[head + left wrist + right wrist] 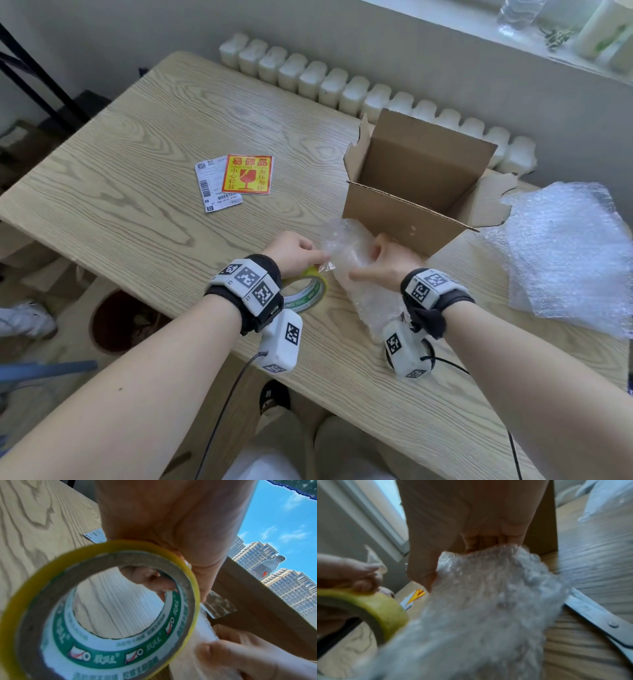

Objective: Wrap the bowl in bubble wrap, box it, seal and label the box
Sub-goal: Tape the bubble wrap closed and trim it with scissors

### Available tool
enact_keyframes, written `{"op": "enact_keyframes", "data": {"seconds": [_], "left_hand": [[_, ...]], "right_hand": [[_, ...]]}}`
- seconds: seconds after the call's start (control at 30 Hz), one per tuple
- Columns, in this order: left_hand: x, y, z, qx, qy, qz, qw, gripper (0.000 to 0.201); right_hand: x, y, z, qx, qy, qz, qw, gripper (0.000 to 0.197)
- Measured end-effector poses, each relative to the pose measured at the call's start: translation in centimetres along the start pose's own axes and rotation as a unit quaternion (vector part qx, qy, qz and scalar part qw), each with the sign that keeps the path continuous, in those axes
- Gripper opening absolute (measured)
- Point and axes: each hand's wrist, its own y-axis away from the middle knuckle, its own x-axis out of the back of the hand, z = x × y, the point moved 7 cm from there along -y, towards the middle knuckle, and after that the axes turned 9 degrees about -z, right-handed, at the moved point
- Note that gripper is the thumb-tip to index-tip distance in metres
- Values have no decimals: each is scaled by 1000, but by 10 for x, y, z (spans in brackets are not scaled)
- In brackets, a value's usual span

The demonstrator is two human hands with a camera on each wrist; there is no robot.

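A bundle of bubble wrap (346, 246) stands on the table's near edge against the front of the open cardboard box (394, 219); the bowl inside it is hidden. My right hand (370, 262) grips the bundle (488, 608), fingers behind and thumb in front. My left hand (317, 257) holds a yellow tape roll (305, 294) up on its edge just left of the bundle and pinches a short clear tape end (327, 266) by the wrap. The roll (102, 661) fills the left wrist view. A red-and-yellow fragile sticker (247, 174) overlaps a white shipping label (212, 188).
Spare bubble wrap sheets (568, 253) lie at the table's right end. Scissors (597, 616) lie on the wood right of the bundle. A white radiator (342, 89) runs behind the table (120, 154). The box flaps stand open.
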Motion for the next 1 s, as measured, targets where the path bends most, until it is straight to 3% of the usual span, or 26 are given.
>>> {"op": "enact_keyframes", "data": {"seconds": [0.13, 0.27, 0.8, 1.0], "left_hand": [[-16, -4, 19, -60, 13, -31, 998, 30], [-25, -11, 32, -84, -12, -36, 996, 31], [-30, -27, 41, -3, -215, 27, 976, 37], [-32, -30, 34, 24, -225, 14, 974, 34]], "right_hand": [[0, -1, 10, 1, -85, -2, 996, 64], [0, 2, 14, 11, -102, -1, 995, 68], [-5, -5, 16, 44, -135, 16, 990, 53], [-7, -6, 19, 64, -181, -51, 980, 47]]}}
